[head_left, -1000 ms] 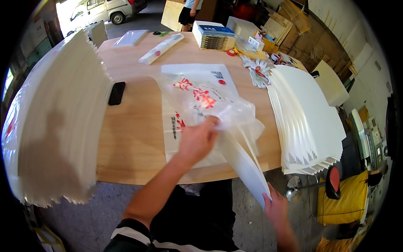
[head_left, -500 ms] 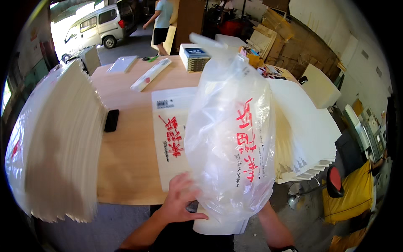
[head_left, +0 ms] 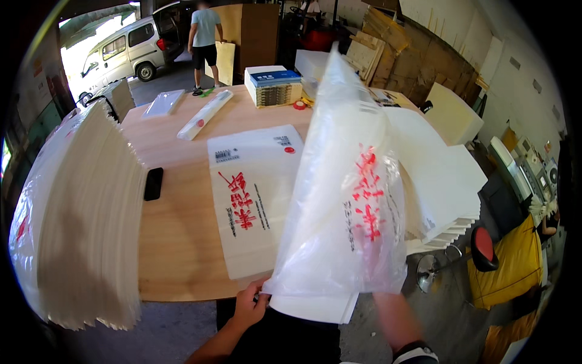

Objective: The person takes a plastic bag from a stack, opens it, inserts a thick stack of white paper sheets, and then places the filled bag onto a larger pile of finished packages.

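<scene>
A clear plastic bag (head_left: 339, 200) with red and black printing stands up before me, its far end drawn to a tall point. White paper sheets (head_left: 312, 307) stick out of its near, open end. At the bag's lower left corner, my left hand (head_left: 250, 304) has its fingers closed on the bag's edge. My right forearm (head_left: 397, 321) reaches up to the bag's lower right side, where the bag hides the hand and its fingers. A flat printed plastic bag (head_left: 251, 200) lies on the table left of the raised one.
Tall paper stacks (head_left: 85, 212) fill the left; fanned white sheets (head_left: 442, 176) lie at right. On the table (head_left: 176, 242) are a black phone (head_left: 154, 184), a long wrapped pack (head_left: 205, 114) and a box with blue booklets (head_left: 274, 88). A red-and-black stool (head_left: 484, 249) stands at right.
The puffed bag has flattened and stretched upward into a point. My left hand has moved down to the bag's lower left corner and closed on it. More of the flat bag shows.
</scene>
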`<move>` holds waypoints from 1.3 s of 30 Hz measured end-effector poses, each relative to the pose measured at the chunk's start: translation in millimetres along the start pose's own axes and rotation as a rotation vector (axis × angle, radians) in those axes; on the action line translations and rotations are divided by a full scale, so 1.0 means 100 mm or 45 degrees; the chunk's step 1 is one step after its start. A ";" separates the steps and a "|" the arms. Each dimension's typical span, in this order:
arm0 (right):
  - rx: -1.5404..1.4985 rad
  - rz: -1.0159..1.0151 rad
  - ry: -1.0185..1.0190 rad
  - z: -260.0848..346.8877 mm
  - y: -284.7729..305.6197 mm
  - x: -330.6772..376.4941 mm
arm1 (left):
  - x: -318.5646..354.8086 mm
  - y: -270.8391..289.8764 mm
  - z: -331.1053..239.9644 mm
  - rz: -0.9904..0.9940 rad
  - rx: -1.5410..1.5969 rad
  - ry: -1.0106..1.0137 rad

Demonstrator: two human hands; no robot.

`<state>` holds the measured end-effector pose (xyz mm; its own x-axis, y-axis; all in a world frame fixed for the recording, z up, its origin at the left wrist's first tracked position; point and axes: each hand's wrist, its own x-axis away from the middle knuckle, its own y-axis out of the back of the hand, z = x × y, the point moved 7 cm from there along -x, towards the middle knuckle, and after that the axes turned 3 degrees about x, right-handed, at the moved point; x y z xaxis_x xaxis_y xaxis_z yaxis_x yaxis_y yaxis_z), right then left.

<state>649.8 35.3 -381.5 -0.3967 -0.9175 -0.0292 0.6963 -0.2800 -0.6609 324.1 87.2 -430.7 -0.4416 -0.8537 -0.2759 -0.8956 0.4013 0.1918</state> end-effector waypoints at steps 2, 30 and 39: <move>-0.037 0.030 -0.040 -0.05 -0.12 -0.19 | -0.02 -0.03 -0.05 -0.062 0.085 0.046; -0.093 -0.117 -0.254 -0.82 0.05 0.04 | 0.50 0.13 1.24 -0.271 0.704 0.667; -0.632 -0.112 0.106 -0.76 0.08 0.46 | 0.37 -0.21 0.90 0.303 0.699 1.079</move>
<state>591.8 12.6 -444.7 -0.5014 -0.8652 -0.0036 0.2982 -0.1689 -0.9394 321.8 76.6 -530.0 -0.6184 -0.6008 0.5066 -0.7848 0.5048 -0.3595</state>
